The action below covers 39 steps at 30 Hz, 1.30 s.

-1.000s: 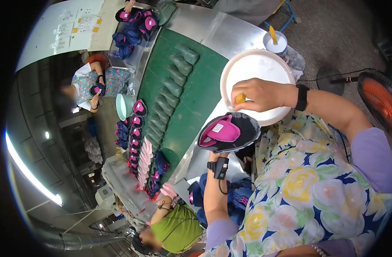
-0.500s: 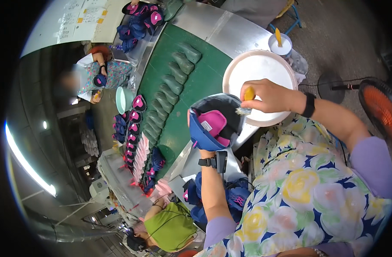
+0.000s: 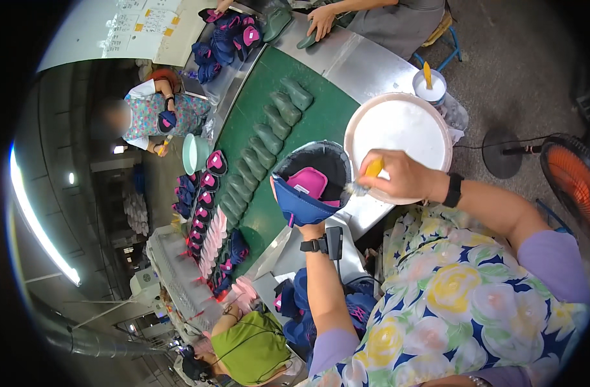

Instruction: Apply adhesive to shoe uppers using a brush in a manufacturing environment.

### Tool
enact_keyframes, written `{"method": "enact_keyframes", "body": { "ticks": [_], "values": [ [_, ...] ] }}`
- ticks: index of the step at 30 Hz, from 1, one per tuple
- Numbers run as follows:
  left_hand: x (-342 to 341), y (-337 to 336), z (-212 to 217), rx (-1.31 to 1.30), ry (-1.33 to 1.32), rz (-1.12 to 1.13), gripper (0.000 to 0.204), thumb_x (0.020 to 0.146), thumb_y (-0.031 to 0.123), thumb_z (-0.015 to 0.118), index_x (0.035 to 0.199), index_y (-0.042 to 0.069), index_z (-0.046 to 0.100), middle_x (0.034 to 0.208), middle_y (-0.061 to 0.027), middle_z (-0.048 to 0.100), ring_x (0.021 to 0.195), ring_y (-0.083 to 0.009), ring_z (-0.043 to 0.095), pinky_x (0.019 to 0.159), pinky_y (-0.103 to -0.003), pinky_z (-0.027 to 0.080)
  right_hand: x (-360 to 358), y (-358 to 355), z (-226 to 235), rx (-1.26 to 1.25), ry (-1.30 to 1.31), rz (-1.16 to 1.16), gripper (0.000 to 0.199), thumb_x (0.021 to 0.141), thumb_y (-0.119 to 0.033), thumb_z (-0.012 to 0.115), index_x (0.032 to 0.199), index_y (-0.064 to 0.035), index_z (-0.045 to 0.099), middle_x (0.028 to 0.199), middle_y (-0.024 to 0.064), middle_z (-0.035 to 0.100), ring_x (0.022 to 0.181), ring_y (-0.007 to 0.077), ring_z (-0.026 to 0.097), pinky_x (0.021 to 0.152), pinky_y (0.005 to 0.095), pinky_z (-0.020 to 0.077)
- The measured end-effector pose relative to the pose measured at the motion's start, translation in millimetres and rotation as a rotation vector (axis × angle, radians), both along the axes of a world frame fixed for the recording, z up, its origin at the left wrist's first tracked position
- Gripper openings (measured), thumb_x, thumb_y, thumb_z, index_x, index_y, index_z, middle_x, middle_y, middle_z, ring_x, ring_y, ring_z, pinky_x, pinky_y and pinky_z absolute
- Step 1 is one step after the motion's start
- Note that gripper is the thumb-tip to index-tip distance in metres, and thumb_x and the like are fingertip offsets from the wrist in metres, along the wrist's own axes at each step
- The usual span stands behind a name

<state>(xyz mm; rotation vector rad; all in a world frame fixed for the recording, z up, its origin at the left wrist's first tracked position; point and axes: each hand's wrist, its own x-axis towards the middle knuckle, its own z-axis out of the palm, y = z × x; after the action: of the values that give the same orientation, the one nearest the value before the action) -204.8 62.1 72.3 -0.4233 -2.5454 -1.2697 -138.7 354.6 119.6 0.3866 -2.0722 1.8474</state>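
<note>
While hands hold shoe upper (image 3: 308, 187), white basin (image 3: 398, 122) holds glue.

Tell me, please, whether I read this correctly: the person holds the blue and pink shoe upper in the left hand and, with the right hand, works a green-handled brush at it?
Not quite: the brush has a yellow handle, not a green one, as the head view shows. The rest holds: the left hand holds the blue and pink shoe upper, and the right hand works the brush at it.

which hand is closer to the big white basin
Right. The right hand holds a yellow-handled brush right over the near rim of the white basin. The left hand sits farther off, under the blue shoe upper.
</note>
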Motion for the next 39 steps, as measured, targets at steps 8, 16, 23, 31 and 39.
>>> {"method": "enact_keyframes", "body": {
  "ticks": [8, 16, 23, 31, 39],
  "values": [
    [-8.0, -25.9, -22.0, -0.420, 0.063, -0.194, 0.070, 0.094, 0.028, 0.059, 0.153, 0.008, 0.027, 0.149, -0.0131, 0.040, 0.138, -0.0274, 0.040, 0.116, -0.043, 0.032, -55.5, 21.5, 14.0, 0.131, -0.126, -0.152, 0.024, 0.086, -0.021, 0.074, 0.083, -0.0010, 0.061, 0.072, 0.0139, 0.064, 0.066, 0.0247, 0.065, 0.062, 0.0350, 0.0494],
    [-0.4, -75.6, -67.2, 0.228, -0.112, 0.185, 0.059, 0.098, 0.011, 0.052, 0.151, 0.006, 0.027, 0.141, -0.0145, 0.046, 0.127, -0.0245, 0.050, 0.109, -0.036, 0.040, -26.1, 34.0, -21.1, -0.078, -0.464, -0.153, 0.012, 0.092, -0.010, 0.068, 0.092, 0.0011, 0.062, 0.080, 0.0030, 0.064, 0.068, 0.0083, 0.060, 0.061, 0.0217, 0.0482],
    [7.0, -243.1, -135.3, 1.195, -0.371, 0.679, 0.040, 0.100, 0.003, 0.038, 0.136, 0.020, 0.042, 0.129, -0.0096, 0.053, 0.106, -0.0304, 0.062, 0.069, -0.038, 0.062, -17.3, 34.2, -41.8, -0.002, -0.622, -0.043, 0.012, 0.093, -0.011, 0.065, 0.093, -0.0005, 0.058, 0.074, 0.0031, 0.060, 0.064, 0.0090, 0.056, 0.058, 0.0236, 0.0448],
    [-44.7, -408.7, -158.1, 1.103, 0.013, 0.928, 0.054, 0.096, 0.003, 0.049, 0.145, 0.021, 0.033, 0.136, -0.0086, 0.049, 0.114, -0.0282, 0.057, 0.083, -0.043, 0.058, -33.5, 28.1, -53.8, 0.124, -0.751, -0.089, 0.013, 0.097, -0.015, 0.062, 0.096, -0.0026, 0.058, 0.078, 0.0015, 0.058, 0.064, 0.0080, 0.053, 0.060, 0.0226, 0.0427],
    [35.7, -440.1, -100.1, 0.203, -0.157, 1.197, 0.052, 0.089, 0.009, 0.066, 0.134, -0.006, 0.046, 0.132, -0.0262, 0.056, 0.113, -0.0317, 0.062, 0.098, -0.037, 0.047, -70.7, -5.1, -54.7, 0.341, -0.838, 0.068, 0.014, 0.099, -0.018, 0.059, 0.101, -0.0040, 0.058, 0.083, 0.0008, 0.058, 0.073, 0.0082, 0.054, 0.066, 0.0233, 0.0415]
  ]
}}
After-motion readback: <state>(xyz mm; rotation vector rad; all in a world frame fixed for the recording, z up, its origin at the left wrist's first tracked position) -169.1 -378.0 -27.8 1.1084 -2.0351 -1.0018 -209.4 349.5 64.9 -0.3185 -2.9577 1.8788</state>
